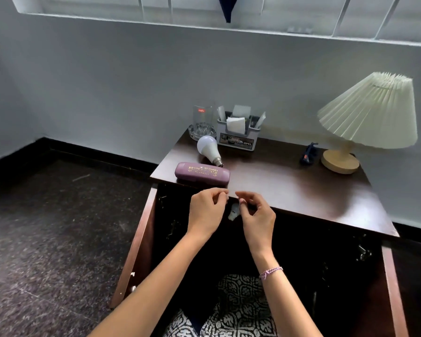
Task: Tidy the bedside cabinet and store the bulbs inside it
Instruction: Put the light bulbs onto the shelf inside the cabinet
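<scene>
The dark wooden bedside cabinet stands with both doors swung open and a dark interior. A large white bulb lies on its top at the back left. My two hands hover just below the top's front edge, in front of the opening. My right hand pinches a small white bulb by its base, and the bulb hangs blurred below the fingertips. My left hand is close beside it with its fingers curled and thumb against forefinger, and I see nothing in it.
On the cabinet top lie a purple spectacle case, a glass in an ashtray, a tissue holder, a small dark blue object and a pleated lamp. The open left door and right door flank my knees.
</scene>
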### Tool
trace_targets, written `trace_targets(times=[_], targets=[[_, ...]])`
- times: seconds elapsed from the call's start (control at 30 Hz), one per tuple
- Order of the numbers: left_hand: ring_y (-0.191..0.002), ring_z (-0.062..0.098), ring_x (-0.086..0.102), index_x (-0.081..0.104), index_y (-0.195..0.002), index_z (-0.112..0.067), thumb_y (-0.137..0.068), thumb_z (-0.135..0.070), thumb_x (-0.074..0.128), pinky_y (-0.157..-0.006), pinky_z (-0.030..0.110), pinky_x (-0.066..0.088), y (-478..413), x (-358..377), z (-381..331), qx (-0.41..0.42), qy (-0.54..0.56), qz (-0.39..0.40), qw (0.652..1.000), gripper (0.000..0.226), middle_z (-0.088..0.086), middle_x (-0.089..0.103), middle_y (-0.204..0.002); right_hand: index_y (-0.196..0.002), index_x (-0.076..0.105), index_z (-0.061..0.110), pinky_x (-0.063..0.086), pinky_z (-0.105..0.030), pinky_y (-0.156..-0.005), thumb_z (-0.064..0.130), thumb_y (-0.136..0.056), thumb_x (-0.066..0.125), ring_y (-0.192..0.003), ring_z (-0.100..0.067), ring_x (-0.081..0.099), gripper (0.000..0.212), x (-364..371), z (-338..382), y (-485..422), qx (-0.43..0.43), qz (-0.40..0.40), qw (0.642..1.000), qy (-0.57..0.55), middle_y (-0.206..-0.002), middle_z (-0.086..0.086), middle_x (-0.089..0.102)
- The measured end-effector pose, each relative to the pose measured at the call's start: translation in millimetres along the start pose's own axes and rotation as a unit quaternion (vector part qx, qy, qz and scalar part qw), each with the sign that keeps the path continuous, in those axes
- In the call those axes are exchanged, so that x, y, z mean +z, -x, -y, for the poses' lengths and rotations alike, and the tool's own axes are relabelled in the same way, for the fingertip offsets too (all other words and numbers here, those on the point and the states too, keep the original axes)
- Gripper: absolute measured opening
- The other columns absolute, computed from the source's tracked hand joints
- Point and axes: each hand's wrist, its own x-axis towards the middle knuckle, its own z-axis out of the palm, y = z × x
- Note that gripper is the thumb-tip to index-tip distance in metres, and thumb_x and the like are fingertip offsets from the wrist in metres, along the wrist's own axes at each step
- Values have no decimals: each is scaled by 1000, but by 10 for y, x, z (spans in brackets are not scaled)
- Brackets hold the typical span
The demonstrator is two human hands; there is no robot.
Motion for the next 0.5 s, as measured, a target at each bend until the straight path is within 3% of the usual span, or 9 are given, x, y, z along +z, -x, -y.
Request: trace_targets(times=[0.13,0.27,0.4,0.5], targets=[[-90,18,70,75,-95,-13,-88,-16,55,-89,32,52,-239,-140,-168,29,-24,-42,998,21,6,75,-93,-92,70,18,42,-3,-71,1,-84,62,-85,-2,64,20,48,88,-245,4,5,1000,-7,-92,5,71],[-86,13,68,75,-93,-17,-88,-17,55,-83,18,48,-571,-242,-303,31,-27,-77,996,21,1,75,-91,-94,70,18,44,-3,-73,-2,-82,63,-85,2,63,24,81,128,-527,-6,15,1000,-8,-89,6,70],[-87,21,67,75,-93,-15,-87,-17,55,-83,31,51,-948,-253,-376,19,-45,-96,994,22,6,75,-88,-90,70,19,44,-3,-72,-2,-80,66,-79,-2,64,24,140,71,-855,-7,34,999,7,-87,5,71],[-89,25,66,75,-90,-14,-87,-17,54,-79,27,49,-1185,-202,-375,13,-69,-98,993,21,8,74,-90,-88,70,17,45,-4,-68,-3,-78,68,-73,-8,63,22,195,14,-1127,12,73,997,24,-82,2,70]])
